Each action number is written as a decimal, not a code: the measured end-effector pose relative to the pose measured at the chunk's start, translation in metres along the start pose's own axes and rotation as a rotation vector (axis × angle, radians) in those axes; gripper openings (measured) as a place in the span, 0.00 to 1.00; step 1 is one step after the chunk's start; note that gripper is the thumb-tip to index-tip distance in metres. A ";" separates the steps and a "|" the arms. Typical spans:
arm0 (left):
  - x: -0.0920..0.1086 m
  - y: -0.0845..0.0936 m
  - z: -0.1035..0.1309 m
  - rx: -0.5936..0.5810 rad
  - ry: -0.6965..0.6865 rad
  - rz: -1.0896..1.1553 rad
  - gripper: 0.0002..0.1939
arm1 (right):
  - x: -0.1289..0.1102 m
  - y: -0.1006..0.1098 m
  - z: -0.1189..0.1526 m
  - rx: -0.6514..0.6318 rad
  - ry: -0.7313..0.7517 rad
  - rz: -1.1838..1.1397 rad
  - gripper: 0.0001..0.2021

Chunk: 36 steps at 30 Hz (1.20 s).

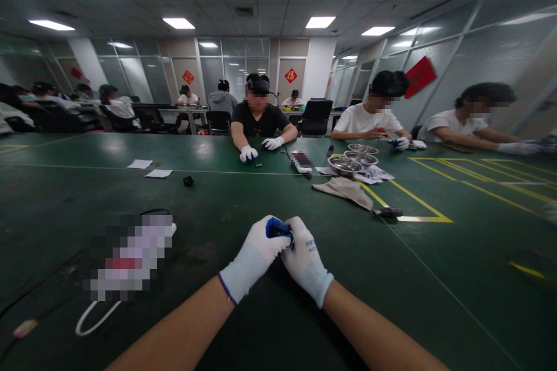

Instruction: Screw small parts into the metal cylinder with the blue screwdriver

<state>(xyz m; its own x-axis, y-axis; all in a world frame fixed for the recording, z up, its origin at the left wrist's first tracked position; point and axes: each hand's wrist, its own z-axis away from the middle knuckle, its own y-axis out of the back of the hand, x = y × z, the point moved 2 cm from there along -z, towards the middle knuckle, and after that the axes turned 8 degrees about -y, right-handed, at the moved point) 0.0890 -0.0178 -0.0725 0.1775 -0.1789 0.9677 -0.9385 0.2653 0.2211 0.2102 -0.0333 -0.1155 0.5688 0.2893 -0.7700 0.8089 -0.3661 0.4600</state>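
Both hands wear white gloves and meet just above the green table in the middle of the view. My left hand [260,250] is curled, its blue-coated palm partly showing, with the thumb and fingers closed on a small dark part [288,236]. From the other side my right hand [304,255] wraps its fingers around the same part. Most of it is hidden by the gloves, so I cannot tell its exact kind.
A pixelated white device [130,264] with a looped cord lies at left. Ahead are a small black piece [188,181], paper slips [158,174], metal bowls [345,164], a grey cloth [343,190] and a dark tool [388,213]. Gloved co-workers [263,113] sit across the green table [209,214].
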 end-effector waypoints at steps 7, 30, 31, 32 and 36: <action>0.010 0.008 0.006 0.020 -0.144 -0.325 0.09 | 0.001 -0.003 0.000 -0.052 -0.031 -0.057 0.04; 0.018 0.009 0.010 -0.115 -0.190 -0.468 0.06 | 0.002 0.003 0.001 -0.056 -0.057 -0.005 0.04; 0.018 0.009 0.010 -0.113 -0.179 -0.474 0.06 | 0.002 0.002 0.001 -0.057 -0.053 0.007 0.04; 0.018 0.008 0.010 -0.102 -0.168 -0.497 0.07 | 0.002 0.002 0.001 -0.055 -0.048 0.020 0.04; 0.017 0.001 0.010 -0.067 -0.158 -0.641 0.07 | 0.001 0.004 -0.001 -0.053 -0.040 0.035 0.02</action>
<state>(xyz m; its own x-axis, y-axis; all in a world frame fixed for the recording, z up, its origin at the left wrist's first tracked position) 0.0881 -0.0299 -0.0571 0.6440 -0.4568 0.6137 -0.6402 0.1174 0.7592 0.2142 -0.0338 -0.1143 0.5912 0.2412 -0.7696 0.7960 -0.3277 0.5089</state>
